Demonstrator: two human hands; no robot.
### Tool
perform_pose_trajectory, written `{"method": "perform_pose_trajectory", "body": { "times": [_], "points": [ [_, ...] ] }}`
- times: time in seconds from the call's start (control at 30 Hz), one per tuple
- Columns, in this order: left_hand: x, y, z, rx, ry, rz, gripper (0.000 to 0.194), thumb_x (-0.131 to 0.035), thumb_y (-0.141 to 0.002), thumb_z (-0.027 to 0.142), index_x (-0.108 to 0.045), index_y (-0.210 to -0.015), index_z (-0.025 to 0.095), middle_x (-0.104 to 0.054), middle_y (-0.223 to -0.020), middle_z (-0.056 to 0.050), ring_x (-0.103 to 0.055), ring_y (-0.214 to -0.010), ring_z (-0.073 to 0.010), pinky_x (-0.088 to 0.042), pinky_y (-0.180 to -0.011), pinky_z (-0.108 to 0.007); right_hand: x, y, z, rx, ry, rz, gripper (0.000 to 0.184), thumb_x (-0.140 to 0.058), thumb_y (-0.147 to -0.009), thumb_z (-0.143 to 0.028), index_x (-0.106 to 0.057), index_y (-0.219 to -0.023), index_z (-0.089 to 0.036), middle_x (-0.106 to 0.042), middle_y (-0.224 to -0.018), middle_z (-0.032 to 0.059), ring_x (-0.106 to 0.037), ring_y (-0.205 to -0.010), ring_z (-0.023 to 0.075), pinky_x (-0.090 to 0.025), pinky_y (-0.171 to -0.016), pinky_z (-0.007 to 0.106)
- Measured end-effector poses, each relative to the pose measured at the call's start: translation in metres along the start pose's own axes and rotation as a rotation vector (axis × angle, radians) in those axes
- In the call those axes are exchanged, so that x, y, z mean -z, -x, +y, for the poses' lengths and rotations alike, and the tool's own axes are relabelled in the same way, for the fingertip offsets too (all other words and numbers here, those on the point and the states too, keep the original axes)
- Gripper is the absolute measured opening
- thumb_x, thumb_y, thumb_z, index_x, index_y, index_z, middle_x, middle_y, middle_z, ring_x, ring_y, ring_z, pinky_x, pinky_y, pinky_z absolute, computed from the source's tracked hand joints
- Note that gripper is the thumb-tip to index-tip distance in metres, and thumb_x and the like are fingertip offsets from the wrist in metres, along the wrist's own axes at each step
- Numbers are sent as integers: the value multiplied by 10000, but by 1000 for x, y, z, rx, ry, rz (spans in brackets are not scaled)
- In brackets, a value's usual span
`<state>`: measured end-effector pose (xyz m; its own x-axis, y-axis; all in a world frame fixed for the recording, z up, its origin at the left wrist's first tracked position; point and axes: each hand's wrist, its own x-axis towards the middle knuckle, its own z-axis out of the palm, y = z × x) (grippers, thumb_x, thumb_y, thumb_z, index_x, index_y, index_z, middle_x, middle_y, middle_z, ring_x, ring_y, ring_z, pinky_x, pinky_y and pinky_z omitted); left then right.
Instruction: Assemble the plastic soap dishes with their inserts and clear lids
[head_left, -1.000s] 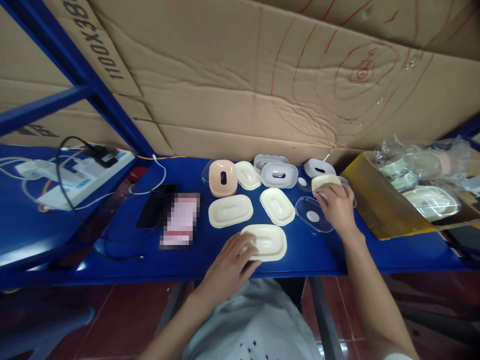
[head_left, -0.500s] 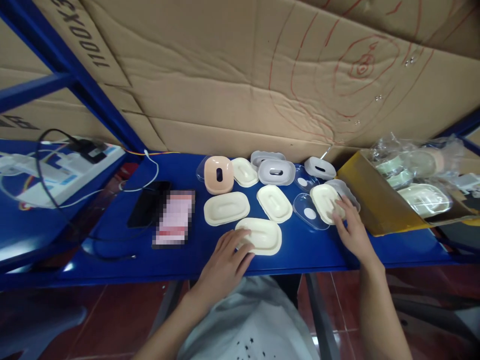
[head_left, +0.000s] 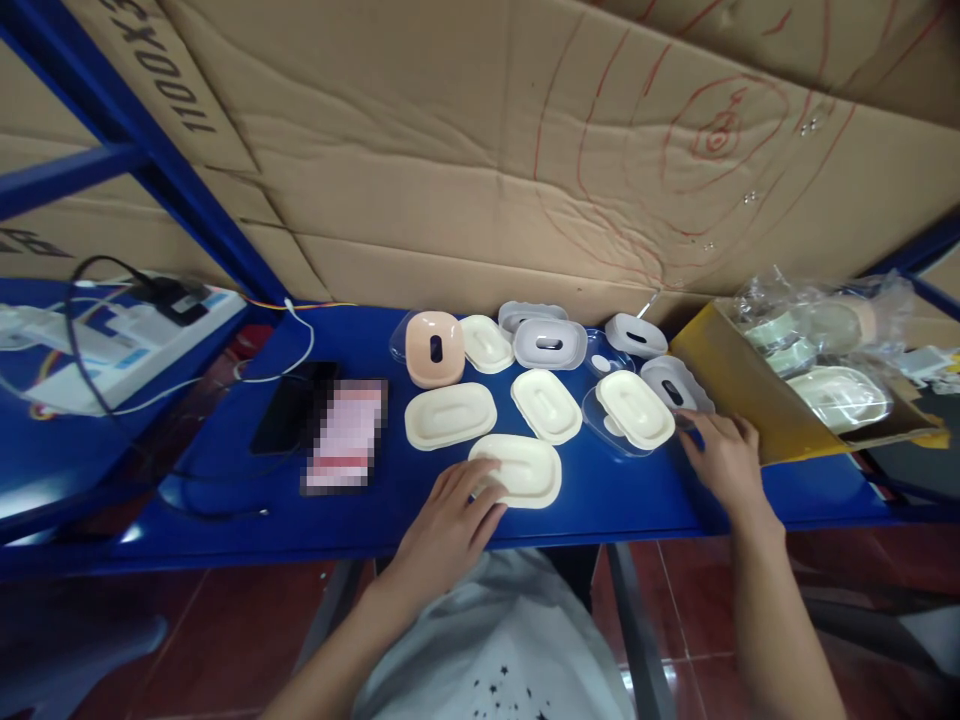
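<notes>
Left hand (head_left: pixel 450 510) lies loose on the left end of a cream oval soap-dish-like tray (head_left: pixel 529 470) at the bench's near edge; fingers spread, thumb apart, no clamp. Right hand (head_left: pixel 724 460), fingers half curled, at the near edge of a grey slotted tray (head_left: pixel 671 383); cannot tell if it grips. Second cream tray (head_left: pixel 637 410) sits over a clear lid (head_left: pixel 619 445).

Step, judged: setting out trays. Next move seems to call for a firm right pinch on the grey rim.

Writing: "1100X3" on cardboard (head_left: pixel 375 150), cut off by frame; phone screen (head_left: pixel 349 430) pixelated. No brand legible.
</notes>
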<state>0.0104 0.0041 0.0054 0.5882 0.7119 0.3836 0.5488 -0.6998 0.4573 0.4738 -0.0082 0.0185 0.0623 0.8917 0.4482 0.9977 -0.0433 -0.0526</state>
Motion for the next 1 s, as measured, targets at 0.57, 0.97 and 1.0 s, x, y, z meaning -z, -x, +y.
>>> {"method": "perform_pose_trajectory", "body": {
  "times": [0.57,0.97,1.0],
  "points": [
    [-2,9,0,57,70,150,448,-721,-1009,271,-550,-1423,264,-411,-1624,-169,-535,-1465,-350,-618,-1093,-514,-2,32,-188,-646,-1418,-343,459,-605,-1025,-612,-663,-1328,-273,-775,-1079,65,-744,-880,241,-638,-734,379],
    [-6,11,-6,92,81,56,551,-738,-1003,426,-534,-1492,271,-429,-1651,-170,-587,-1426,-346,-609,-1111,-527,6,39,-202,381,-635,-365,598,-654,-1050,-470,-484,-1620,-402,-312,-1780,40,-272,-1653,353,-431,-1261,623],
    [-6,12,-7,89,84,60,546,-740,-1001,433,-539,-1481,269,-436,-1647,-167,-582,-1433,-346,-611,-1109,-524,6,39,-204,402,-607,-349,584,-667,-1044,-456,-509,-1604,-398,-309,-1781,38,-255,-1658,358,-434,-1257,636]
  ]
}}
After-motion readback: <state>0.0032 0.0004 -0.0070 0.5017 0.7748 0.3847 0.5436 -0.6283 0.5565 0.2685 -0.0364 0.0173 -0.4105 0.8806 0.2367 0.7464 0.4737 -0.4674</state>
